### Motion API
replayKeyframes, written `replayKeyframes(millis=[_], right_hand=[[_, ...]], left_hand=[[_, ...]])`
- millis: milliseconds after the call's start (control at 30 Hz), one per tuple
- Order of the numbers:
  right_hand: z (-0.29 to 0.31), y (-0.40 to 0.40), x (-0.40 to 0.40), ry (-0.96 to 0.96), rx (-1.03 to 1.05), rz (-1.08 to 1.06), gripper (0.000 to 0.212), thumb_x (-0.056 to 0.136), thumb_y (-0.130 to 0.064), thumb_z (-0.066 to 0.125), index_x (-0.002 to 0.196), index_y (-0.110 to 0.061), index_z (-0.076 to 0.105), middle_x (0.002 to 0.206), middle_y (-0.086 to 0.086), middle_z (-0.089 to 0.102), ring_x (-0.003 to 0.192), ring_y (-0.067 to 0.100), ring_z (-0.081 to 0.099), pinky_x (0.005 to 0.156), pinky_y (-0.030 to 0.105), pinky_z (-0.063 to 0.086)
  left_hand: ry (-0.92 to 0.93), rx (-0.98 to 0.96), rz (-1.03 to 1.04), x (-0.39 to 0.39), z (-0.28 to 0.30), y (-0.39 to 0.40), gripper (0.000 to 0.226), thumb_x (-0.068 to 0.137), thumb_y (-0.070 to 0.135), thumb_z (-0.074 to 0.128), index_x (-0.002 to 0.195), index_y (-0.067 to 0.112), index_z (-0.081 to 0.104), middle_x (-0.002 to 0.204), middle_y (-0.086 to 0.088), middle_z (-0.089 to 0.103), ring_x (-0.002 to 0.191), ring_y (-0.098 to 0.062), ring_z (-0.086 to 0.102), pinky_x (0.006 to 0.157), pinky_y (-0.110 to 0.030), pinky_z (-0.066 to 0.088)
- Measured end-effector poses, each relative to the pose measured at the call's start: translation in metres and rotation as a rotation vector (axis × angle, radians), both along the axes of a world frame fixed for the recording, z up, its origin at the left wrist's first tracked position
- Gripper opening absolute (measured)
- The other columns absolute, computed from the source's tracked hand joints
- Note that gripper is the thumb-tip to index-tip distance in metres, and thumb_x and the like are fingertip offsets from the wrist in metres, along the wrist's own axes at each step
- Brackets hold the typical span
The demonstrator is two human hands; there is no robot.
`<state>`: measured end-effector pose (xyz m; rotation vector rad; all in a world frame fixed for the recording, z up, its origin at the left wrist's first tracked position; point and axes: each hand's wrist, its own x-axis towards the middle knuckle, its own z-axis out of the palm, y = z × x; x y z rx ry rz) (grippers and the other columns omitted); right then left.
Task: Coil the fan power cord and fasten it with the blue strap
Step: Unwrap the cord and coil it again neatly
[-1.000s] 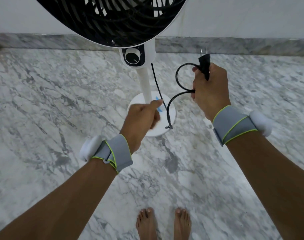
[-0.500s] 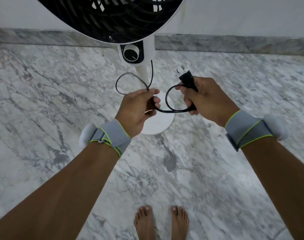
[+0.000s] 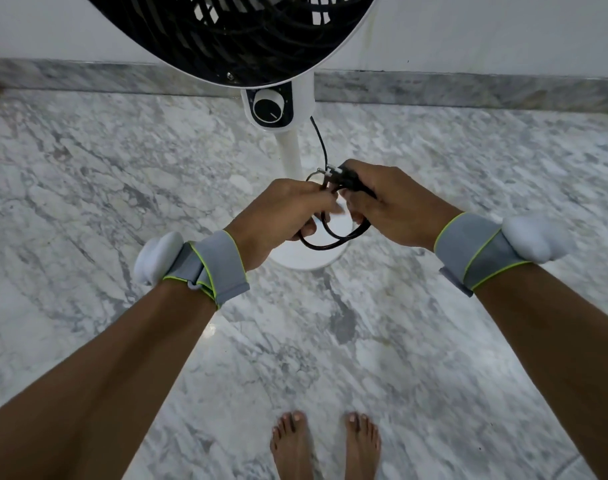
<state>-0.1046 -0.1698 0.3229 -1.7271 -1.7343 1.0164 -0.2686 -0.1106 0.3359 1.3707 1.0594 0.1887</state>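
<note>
Both hands gather the black cord in front of the fan.

The left hand (image 3: 282, 213) and right hand (image 3: 396, 206) grip looped power cord (image 3: 333, 239) together above the fan's white base (image 3: 316, 259); the plug (image 3: 344, 178) sits atop the right fingers, over a marble floor (image 3: 88, 188).

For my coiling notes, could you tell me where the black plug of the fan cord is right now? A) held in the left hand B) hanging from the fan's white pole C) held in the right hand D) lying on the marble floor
C: the black plug sits gripped in the right hand, prongs pointing towards the left hand, above the fan's round white base.

No legible txt, labels or nos. anywhere in view.
</note>
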Motion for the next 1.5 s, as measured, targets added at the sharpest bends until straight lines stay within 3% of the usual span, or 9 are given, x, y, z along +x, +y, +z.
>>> replayKeyframes(millis=[333,567,767,967,1067,1200,1300,1400,1500], right_hand=[[-0.001,0.006,-0.007,-0.159,0.159,0.043,0.034,0.092,0.003,0.036,0.115,-0.016,0.053,0.096,0.001,0.049,0.088,0.019,0.048,0.078,0.033,0.041],[0.005,0.005,-0.011,-0.184,0.110,0.034,0.043,0.089,0.008,0.036,0.117,-0.017,0.056,0.104,0.002,0.054,0.097,0.023,0.052,0.088,0.042,0.044],[0.010,0.005,-0.014,-0.281,0.045,0.031,0.021,0.094,-0.006,0.036,0.103,-0.009,0.055,0.097,0.008,0.058,0.091,0.029,0.056,0.082,0.045,0.047],[0.015,0.000,-0.011,0.878,-0.192,-0.591,0.013,0.091,-0.005,0.056,0.102,-0.007,0.061,0.067,0.004,0.059,0.055,0.014,0.059,0.060,0.026,0.052],[0.009,-0.002,-0.015,1.087,-0.236,-0.656,0.014,0.093,-0.005,0.049,0.101,-0.008,0.060,0.058,-0.002,0.045,0.048,0.012,0.047,0.050,0.021,0.046],[0.001,0.002,-0.028,0.687,-0.082,-0.662,0.028,0.089,-0.001,0.039,0.091,-0.010,0.065,0.042,-0.014,0.043,0.037,0.005,0.038,0.041,0.014,0.036],[0.001,0.004,-0.033,0.313,0.096,-0.468,0.033,0.088,0.001,0.038,0.091,-0.013,0.068,0.069,-0.015,0.064,0.063,0.002,0.059,0.058,0.015,0.045],[0.002,0.005,-0.027,0.191,0.154,-0.328,0.036,0.089,0.004,0.038,0.103,-0.007,0.069,0.092,0.003,0.069,0.077,0.008,0.063,0.068,0.019,0.049],[0.003,0.006,-0.019,0.220,0.113,-0.321,0.037,0.088,0.002,0.041,0.113,-0.011,0.066,0.073,-0.005,0.061,0.055,-0.003,0.054,0.060,0.011,0.042]], left_hand=[[-0.214,-0.190,-0.063,-0.013,-0.002,0.012,0.019,0.093,0.004,0.048,0.087,0.005,0.066,0.069,-0.005,0.062,0.080,-0.022,0.063,0.087,-0.032,0.050],[-0.409,-0.636,0.064,-0.012,0.002,0.016,0.046,0.075,0.040,0.047,0.083,-0.003,0.062,0.064,-0.010,0.053,0.054,-0.024,0.052,0.066,-0.032,0.051],[-0.235,-0.396,-0.093,-0.003,0.001,0.014,0.026,0.094,0.036,0.052,0.081,0.014,0.053,0.064,0.001,0.045,0.054,-0.014,0.052,0.070,-0.030,0.053],[-0.468,-0.517,0.081,-0.001,-0.001,0.005,0.026,0.096,0.030,0.044,0.080,0.010,0.051,0.057,0.001,0.048,0.065,-0.017,0.056,0.089,-0.032,0.051],[-0.485,-0.520,0.127,0.003,-0.005,0.002,0.021,0.095,0.023,0.045,0.087,0.006,0.055,0.061,-0.002,0.053,0.065,-0.019,0.063,0.087,-0.034,0.055],[-0.372,-0.509,0.045,0.007,-0.001,0.006,0.017,0.085,0.019,0.052,0.096,0.006,0.054,0.063,-0.005,0.045,0.060,-0.023,0.059,0.075,-0.037,0.057],[-0.190,-0.380,-0.046,0.013,0.004,0.009,0.010,0.078,0.011,0.052,0.070,0.010,0.058,0.063,-0.005,0.043,0.057,-0.020,0.058,0.074,-0.037,0.056],[-0.102,-0.264,-0.084,0.016,0.003,0.014,0.019,0.084,0.002,0.052,0.068,0.011,0.058,0.063,-0.006,0.050,0.064,-0.021,0.067,0.077,-0.035,0.057],[-0.128,-0.240,-0.082,0.015,0.004,0.016,0.021,0.088,0.003,0.052,0.070,0.010,0.061,0.051,-0.002,0.047,0.057,-0.022,0.065,0.069,-0.032,0.059]])
